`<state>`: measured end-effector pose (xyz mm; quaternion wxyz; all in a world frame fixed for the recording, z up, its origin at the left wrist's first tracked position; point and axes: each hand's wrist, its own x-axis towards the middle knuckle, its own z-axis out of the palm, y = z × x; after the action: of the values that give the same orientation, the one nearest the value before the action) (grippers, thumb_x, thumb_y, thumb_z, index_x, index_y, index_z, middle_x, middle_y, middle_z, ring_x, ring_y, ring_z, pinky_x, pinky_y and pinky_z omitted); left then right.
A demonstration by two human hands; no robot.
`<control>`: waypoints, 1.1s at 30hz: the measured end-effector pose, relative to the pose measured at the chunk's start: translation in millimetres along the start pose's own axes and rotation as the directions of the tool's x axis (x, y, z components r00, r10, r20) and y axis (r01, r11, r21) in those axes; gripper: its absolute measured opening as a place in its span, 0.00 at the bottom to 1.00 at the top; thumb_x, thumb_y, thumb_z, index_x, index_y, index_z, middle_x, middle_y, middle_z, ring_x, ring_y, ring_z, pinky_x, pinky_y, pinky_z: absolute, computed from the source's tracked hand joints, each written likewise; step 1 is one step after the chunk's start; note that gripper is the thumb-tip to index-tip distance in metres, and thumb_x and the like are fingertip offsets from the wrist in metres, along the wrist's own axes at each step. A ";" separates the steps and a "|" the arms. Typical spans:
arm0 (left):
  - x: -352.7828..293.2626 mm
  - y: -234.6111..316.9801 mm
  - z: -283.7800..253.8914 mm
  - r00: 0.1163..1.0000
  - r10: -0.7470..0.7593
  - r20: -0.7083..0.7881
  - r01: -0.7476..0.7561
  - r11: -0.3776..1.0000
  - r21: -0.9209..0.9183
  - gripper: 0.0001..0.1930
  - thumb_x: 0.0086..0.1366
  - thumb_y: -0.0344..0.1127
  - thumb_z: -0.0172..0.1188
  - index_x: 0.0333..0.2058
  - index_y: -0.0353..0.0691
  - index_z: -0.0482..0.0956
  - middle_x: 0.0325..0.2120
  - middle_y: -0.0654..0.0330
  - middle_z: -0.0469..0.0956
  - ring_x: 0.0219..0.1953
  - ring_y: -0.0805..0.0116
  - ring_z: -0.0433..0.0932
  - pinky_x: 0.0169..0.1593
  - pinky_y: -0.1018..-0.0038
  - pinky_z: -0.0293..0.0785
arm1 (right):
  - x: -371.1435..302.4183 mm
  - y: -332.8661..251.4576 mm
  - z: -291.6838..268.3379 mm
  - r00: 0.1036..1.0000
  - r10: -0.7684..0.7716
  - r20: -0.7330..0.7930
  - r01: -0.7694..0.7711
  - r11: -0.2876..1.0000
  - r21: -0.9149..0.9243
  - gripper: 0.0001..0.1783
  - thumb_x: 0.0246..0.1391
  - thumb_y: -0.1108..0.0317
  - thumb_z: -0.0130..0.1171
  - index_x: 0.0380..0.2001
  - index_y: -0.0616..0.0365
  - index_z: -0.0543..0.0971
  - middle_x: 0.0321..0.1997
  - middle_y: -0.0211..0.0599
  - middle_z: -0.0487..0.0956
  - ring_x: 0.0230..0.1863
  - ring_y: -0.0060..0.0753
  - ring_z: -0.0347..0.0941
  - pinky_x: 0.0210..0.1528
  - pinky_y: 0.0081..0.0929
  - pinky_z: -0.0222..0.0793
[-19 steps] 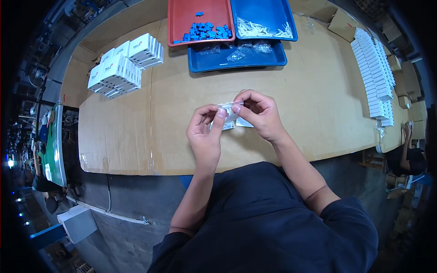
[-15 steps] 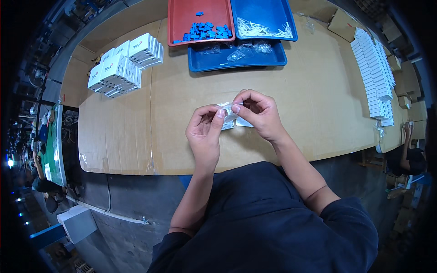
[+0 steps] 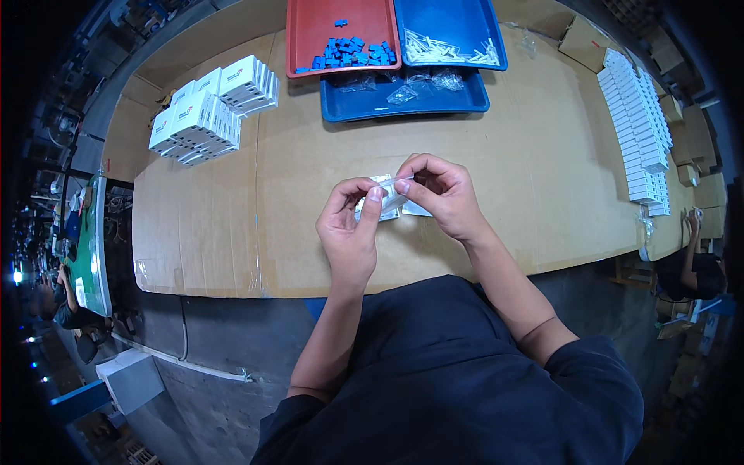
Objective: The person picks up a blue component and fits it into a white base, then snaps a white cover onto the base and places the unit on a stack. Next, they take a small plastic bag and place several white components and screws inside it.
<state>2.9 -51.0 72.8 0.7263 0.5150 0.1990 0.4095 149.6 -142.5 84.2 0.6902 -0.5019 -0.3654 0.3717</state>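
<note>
Between my two hands is a small clear plastic bag [image 3: 394, 184], pinched along its upper edge. My left hand [image 3: 351, 225] grips one end between thumb and forefinger. The other end is in the pinch of my right hand [image 3: 445, 195], with the remaining fingers curled in. Below the bag, partly hidden by it and my fingers, a small white box [image 3: 417, 208] lies on the cardboard-covered table [image 3: 310, 163]. Whether the bag has anything inside I cannot make out.
A red tray [image 3: 341, 23] of blue clips and a blue tray [image 3: 442, 19] of pale sticks rest at the back, over a lower blue tray [image 3: 364, 112] with clear bags. White boxes stand stacked at left [image 3: 194, 124] and right [image 3: 639, 139]. Other people work at both sides.
My hands keep almost the same place and pinch. The clear bag between them has shifted slightly.
</note>
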 end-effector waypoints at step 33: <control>-0.8 0.4 2.2 1.000 -0.008 0.018 0.008 0.999 0.048 0.07 0.70 0.27 0.66 0.44 0.31 0.81 0.40 0.61 0.81 0.47 0.74 0.77 0.54 0.75 0.72 | -0.9 1.0 -0.5 0.998 -0.048 0.032 0.048 0.999 -0.011 0.07 0.63 0.71 0.67 0.40 0.62 0.82 0.39 0.27 0.81 0.42 0.18 0.75 0.47 0.22 0.72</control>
<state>3.8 -52.9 73.9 0.7171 0.5351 0.2043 0.3971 149.5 -143.3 83.0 0.6900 -0.4913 -0.3905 0.3607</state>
